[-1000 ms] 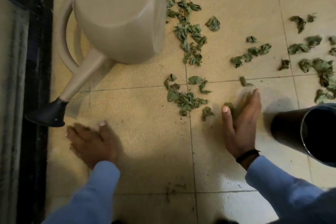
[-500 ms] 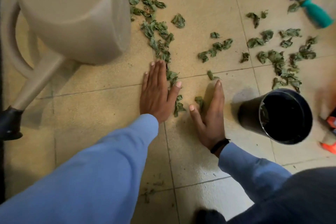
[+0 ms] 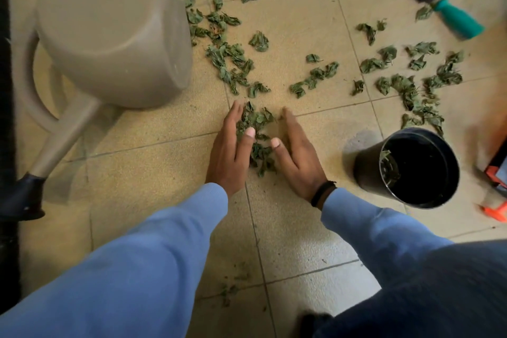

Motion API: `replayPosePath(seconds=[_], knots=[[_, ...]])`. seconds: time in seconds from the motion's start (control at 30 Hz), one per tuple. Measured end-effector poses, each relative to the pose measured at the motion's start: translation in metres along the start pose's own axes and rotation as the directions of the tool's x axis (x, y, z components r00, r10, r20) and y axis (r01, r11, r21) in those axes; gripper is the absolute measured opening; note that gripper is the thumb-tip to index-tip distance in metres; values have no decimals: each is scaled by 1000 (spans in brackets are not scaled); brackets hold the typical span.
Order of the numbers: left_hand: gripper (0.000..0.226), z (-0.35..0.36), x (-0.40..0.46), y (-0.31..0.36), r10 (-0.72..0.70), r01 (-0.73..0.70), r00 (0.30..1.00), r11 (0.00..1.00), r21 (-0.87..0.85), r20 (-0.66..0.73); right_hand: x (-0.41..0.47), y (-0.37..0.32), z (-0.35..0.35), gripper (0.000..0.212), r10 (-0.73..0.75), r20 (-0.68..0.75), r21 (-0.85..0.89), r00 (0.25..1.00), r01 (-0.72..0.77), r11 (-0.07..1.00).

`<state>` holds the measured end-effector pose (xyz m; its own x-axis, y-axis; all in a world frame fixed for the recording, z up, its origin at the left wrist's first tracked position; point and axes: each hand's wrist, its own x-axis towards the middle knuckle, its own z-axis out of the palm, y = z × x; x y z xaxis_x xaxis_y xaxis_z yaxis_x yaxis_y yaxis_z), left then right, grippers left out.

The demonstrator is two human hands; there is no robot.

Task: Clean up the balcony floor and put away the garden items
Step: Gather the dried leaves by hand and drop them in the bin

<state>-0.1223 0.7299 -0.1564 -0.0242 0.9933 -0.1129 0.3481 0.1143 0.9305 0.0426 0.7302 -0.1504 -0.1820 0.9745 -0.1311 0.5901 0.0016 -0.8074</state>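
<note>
Dry green leaves lie scattered over the beige tiled floor. A small pile of leaves sits between my two hands. My left hand stands on its edge to the left of the pile, fingers straight, thumb on the leaves. My right hand stands on its edge to the right of the pile, fingers straight, with a black band on the wrist. A black pot lies tilted just right of my right hand, a few leaves inside it.
A large beige watering can lies on its side at the left, its dark spout tip near a dark frame. A trowel with a teal handle lies at the top right. Something orange shows at the right edge.
My hands have come closer together and pushed the loose leaves between them into one small pile. My left hand turned from flat on the floor onto its edge.
</note>
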Motion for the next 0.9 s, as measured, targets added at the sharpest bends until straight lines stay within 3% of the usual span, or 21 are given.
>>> replayPosePath(seconds=[0.07, 0.17, 0.27, 0.37, 0.47, 0.63, 0.73, 0.8, 0.9], knots=[[74, -4, -5, 0, 86, -82, 996, 983, 164, -18, -10, 1, -5, 73, 78, -179, 141, 981, -52, 989], [107, -6, -10, -7, 190, -253, 967, 818, 517, 173, -30, 10, -16, 77, 257, -342, 344, 904, -134, 929], [129, 3, -1, -14, 182, -368, 923, 669, 646, 338, -43, 16, -20, 80, 343, -325, 439, 881, -181, 880], [130, 15, 16, -10, 182, -405, 909, 605, 686, 376, -42, 10, -21, 80, 364, -290, 458, 885, -205, 865], [114, 27, 33, -4, 221, -428, 902, 563, 707, 371, -35, 4, -22, 72, 380, -277, 513, 882, -198, 835], [59, 40, 50, -3, 349, -450, 887, 510, 733, 302, -30, 7, -19, 73, 378, -300, 532, 876, -175, 829], [31, 44, 52, -6, 453, -507, 844, 502, 700, 287, -24, 5, -20, 57, 384, -335, 553, 861, -151, 820], [25, 45, 53, -8, 498, -551, 813, 492, 674, 301, -16, 2, -24, 41, 416, -347, 592, 841, -148, 792], [20, 46, 58, -7, 524, -569, 798, 489, 661, 299, 0, -5, -32, 40, 569, -242, 722, 786, -246, 647]])
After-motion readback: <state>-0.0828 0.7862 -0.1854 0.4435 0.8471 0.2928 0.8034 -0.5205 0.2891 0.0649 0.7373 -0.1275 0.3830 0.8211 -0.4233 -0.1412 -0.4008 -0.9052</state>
